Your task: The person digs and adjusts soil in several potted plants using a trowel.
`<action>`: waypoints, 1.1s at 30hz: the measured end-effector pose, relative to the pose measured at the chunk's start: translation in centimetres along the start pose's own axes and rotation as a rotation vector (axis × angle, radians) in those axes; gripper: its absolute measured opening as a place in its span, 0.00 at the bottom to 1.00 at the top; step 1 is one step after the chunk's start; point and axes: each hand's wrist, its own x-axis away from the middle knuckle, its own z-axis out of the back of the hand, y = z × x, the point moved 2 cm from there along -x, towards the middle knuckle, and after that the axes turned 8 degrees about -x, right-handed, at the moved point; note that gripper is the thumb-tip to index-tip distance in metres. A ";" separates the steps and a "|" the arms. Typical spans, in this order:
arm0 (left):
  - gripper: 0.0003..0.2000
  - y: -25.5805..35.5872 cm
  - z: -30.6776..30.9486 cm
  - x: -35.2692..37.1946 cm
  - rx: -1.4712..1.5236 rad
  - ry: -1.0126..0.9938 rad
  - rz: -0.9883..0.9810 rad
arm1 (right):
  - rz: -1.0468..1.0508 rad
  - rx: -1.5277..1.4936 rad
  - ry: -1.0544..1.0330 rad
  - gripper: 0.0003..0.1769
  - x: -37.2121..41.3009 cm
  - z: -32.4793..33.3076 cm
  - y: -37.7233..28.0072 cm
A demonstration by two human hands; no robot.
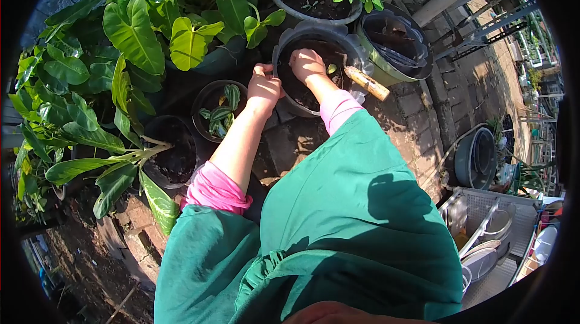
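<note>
A grey plastic pot (286, 40) with a scalloped rim stands in front of me, dark soil (296, 91) inside it. My left hand (264, 88) is closed at the pot's left rim, its fingers curled against the edge. Inside the pot, over the soil, is my right hand (309, 65) with fingers bent inward; whatever they hold is hidden. A hand tool with a worn wooden handle (367, 83) leans out over the right rim, its working end down in the pot. One small yellow-green leaf (331, 68) shows beside my right hand.
A small pot with a striped-leaf plant (223, 109) sits left of my left forearm. Large leafy plants (136, 34) crowd the left. Behind are a round planter (284, 6) and a pot with black plastic (393, 40). A dish rack (489, 239) stands at right.
</note>
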 end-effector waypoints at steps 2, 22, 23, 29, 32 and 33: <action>0.20 0.4 0.1 0.3 0.010 -0.019 0.017 | -0.088 -0.159 0.009 0.06 -0.4 0.4 0.9; 0.21 -0.1 0.1 -0.1 0.029 -0.029 0.020 | 0.140 -0.495 0.066 0.07 1.6 2.6 3.2; 0.21 -0.1 0.1 -0.2 0.018 -0.024 0.014 | 0.075 -0.505 0.025 0.05 1.7 3.3 3.5; 0.21 -0.1 0.1 -0.2 0.001 -0.012 0.003 | -0.076 -0.732 0.038 0.03 1.6 3.1 4.3; 0.20 0.0 0.1 -0.2 -0.019 -0.019 0.006 | -0.093 -0.748 0.195 0.06 -0.6 0.1 4.5; 0.20 0.0 0.0 -0.2 -0.023 -0.018 0.004 | -0.080 -0.659 0.173 0.07 -0.7 0.0 3.7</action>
